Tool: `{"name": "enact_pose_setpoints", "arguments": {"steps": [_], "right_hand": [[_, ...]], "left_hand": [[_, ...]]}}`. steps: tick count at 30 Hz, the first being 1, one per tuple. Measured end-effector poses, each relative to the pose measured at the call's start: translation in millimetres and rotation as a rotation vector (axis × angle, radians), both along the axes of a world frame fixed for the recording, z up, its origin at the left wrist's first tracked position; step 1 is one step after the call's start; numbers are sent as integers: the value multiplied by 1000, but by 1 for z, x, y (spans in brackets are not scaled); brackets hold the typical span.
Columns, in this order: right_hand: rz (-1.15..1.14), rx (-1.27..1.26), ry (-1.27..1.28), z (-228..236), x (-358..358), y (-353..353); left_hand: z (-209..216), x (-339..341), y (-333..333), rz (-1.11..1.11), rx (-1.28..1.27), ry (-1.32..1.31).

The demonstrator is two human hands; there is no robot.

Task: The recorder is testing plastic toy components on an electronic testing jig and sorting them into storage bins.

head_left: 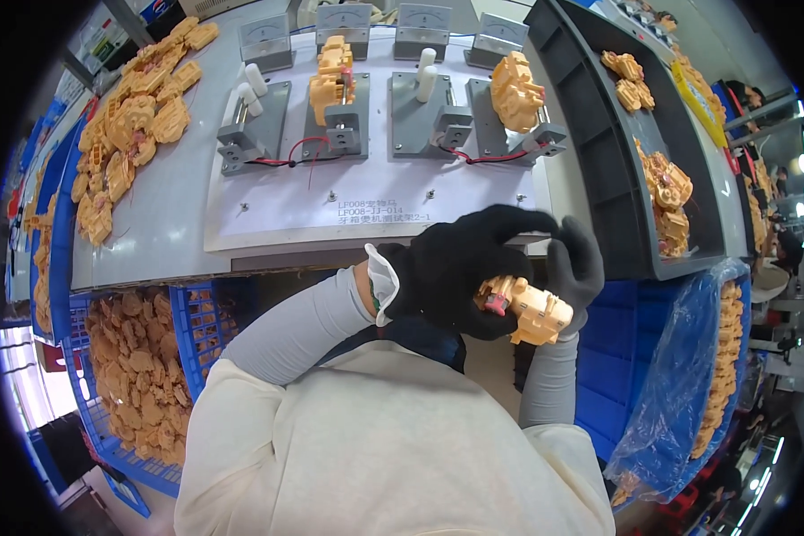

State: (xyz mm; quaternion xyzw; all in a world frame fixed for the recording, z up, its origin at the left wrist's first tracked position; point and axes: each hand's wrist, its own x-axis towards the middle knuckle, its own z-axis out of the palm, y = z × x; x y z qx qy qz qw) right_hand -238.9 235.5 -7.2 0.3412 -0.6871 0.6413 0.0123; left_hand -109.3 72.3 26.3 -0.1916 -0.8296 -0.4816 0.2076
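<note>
In front of my body, between my two hands, is a tan plastic gearbox (541,313) with a small red part at one end. My left hand (464,268), in a black glove, is closed around the red end. On the other side my right hand (577,268), in a dark grey glove, holds the gearbox against its palm. The raised fingers of both hands come together above it; whether they pinch a wire there I cannot tell. Beyond them, a white test board (286,201) carries several grey fixtures. One tan gearbox (332,80) and another gearbox (516,94) sit on two of these.
Several analog meters (344,34) line the board's back. Loose gearboxes (134,121) are heaped at left. A dark grey crate (590,134) at right holds a few more. Below stand a blue basket (188,344) of tan parts and a blue bin (612,357) with plastic film (665,384).
</note>
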Motion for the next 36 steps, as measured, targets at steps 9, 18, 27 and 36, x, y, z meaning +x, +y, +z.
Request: {"name": "enact_pose_setpoints", "arguments": {"steps": [9, 18, 27, 36], "right_hand": [[261, 317, 491, 21, -43, -41], [225, 225, -140, 30, -74, -35], [406, 471, -37, 110, -74, -102], [231, 658, 472, 129, -73, -132]], "left_hand": [[-6, -38, -14, 215, 129, 146], [-8, -58, -5, 241, 154, 170], [-5, -60, -9, 112, 279, 162], [-7, -60, -7, 152, 213, 192]]}}
